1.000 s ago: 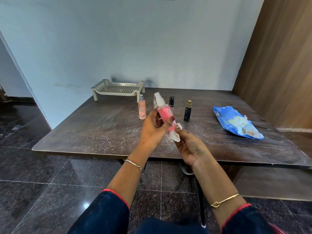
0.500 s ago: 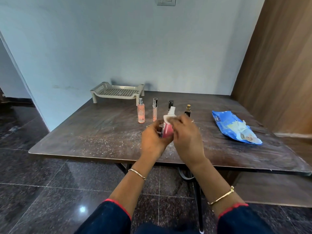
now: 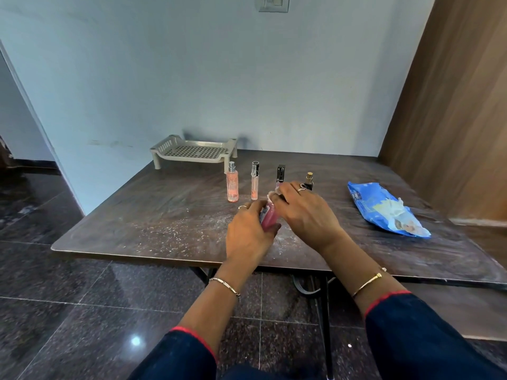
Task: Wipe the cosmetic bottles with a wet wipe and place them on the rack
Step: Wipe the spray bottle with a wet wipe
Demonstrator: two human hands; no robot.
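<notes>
Your left hand [image 3: 248, 237] grips the pink bottle [image 3: 268, 218] round its lower body, fingers curled, bottle tilted with its top leaning away from you, low over the table [image 3: 153, 229]; cannot tell if its base touches. Your right hand [image 3: 304, 212] is cupped over the top end, fingers bent down and pinching the wipe [image 3: 271, 195] against the cap. Only a white scrap shows past the fingertips, so how much wipe you hold is hidden. Looks like the cap end is being wiped, early in the task: none of the bottles is on the rack [image 3: 194, 152], which sits well beyond the grip and to its left, by the wall. The bottle looks small, light and stiff, probably slick once wet, so hold the body mid-height and not the cap, which could slip off or spray if pressed. The wipe is limp and bunches; wrap it and twist. Just beyond the grip stand four more in a row: a peach bottle [image 3: 232, 185] and a slim tube [image 3: 255, 182] to the left, a black-capped one [image 3: 280, 174] right behind your right fingers, and a dark gold-topped one [image 3: 309, 181] partly hidden by that hand. All tall and narrow, easy to knock, so mind your knuckles. The blue pack [image 3: 384, 208] lies well right of the grip, a wipe poking out.
</notes>
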